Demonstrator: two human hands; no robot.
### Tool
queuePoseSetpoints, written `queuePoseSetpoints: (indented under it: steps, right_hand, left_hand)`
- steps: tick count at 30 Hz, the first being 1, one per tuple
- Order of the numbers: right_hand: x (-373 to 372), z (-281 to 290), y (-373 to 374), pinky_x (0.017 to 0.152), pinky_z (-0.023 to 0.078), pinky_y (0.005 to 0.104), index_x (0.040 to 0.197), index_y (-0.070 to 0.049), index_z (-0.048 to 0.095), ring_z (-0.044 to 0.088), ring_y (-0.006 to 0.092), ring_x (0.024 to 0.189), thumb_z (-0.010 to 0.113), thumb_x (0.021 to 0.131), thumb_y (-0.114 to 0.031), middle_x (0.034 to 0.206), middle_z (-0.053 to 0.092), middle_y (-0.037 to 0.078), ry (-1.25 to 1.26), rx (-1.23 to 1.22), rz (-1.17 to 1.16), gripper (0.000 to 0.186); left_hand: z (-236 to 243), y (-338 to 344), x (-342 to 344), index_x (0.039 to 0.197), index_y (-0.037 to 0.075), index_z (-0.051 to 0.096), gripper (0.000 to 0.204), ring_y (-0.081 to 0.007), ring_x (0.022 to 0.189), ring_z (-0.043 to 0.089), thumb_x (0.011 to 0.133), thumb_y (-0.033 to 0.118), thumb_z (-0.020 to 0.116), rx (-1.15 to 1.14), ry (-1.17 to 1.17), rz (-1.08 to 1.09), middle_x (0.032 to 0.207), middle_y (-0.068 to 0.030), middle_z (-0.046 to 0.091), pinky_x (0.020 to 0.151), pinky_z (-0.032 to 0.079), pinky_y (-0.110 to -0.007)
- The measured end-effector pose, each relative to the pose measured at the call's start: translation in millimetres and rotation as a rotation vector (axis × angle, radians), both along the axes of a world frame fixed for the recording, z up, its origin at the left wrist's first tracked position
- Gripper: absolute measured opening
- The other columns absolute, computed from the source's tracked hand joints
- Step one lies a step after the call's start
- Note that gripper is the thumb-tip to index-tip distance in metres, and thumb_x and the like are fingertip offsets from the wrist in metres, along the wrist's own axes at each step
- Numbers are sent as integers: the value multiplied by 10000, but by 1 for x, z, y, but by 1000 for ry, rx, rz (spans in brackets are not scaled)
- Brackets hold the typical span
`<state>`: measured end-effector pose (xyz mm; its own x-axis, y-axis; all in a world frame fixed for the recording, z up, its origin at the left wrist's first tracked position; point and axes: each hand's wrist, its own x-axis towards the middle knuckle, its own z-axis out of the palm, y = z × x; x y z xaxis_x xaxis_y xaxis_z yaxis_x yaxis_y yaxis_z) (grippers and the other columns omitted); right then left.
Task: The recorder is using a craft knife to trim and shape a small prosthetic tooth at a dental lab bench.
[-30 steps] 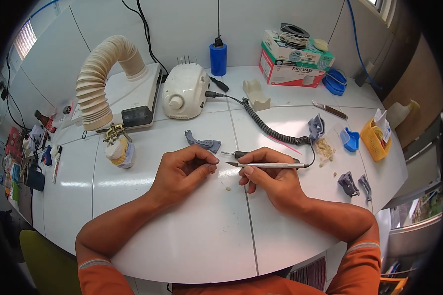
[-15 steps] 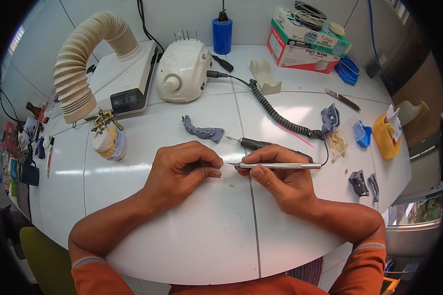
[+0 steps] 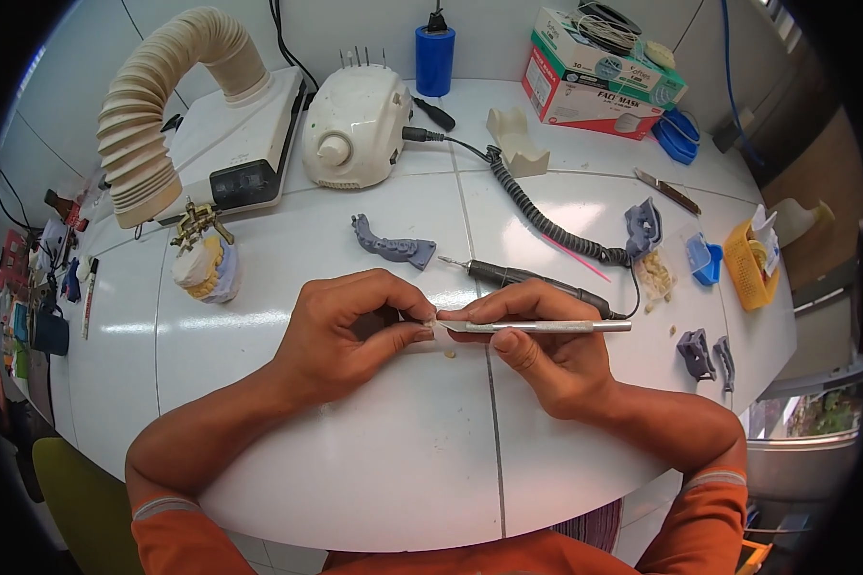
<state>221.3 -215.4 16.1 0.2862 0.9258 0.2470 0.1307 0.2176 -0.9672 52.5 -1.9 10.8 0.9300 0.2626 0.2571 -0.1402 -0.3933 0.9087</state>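
My left hand (image 3: 364,326) pinches a tiny pale piece (image 3: 431,322) between thumb and index fingertips. My right hand (image 3: 537,345) holds a slim silver craft knife (image 3: 566,326), with its blade against that piece. A small yellowish bit (image 3: 450,355) lies on the table below my fingers. Just beyond my hands lie a black rotary handpiece (image 3: 499,275) and a grey printed dental arch (image 3: 393,246). To the left stands a plaster-and-yellow tooth model (image 3: 201,273) on a brass articulator (image 3: 204,228).
The white table (image 3: 336,460) also holds a suction unit with hose (image 3: 139,144), a micromotor unit (image 3: 350,129), a blue cylinder (image 3: 434,62), stacked boxes (image 3: 594,105), grey models (image 3: 695,355), a bag of pale pieces (image 3: 657,283), a yellow basket (image 3: 748,268) and a knife (image 3: 666,192).
The knife blade has moved left to meet my left fingertips, and my hands are closer together. The view has shifted, so the table objects appear higher in the picture.
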Motion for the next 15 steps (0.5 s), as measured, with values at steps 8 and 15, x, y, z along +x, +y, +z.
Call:
queuePoseSetpoints:
  steps: [8,15]
  right_hand:
    - [-4,0,1,996,558,283,1335,82,658,678,142,1216,619,1149,-133,1280,733,160,138,10,6,287]
    - [-2,5,4,1141,578,473,1251,97,616,712,332,1294,567,1150,-103,1291,719,277,-13,-22,11,229]
  left_hand:
    - [0,2,1,1047,-20,778,162,-175,895,782,904,-19,853,41,-22,-4,1001,-112,801,803,629,-292]
    - [-1,2,1,1040,-30,785,141,-165,862,790,915,-11,845,7,0,10,970,-112,813,776,640,-289]
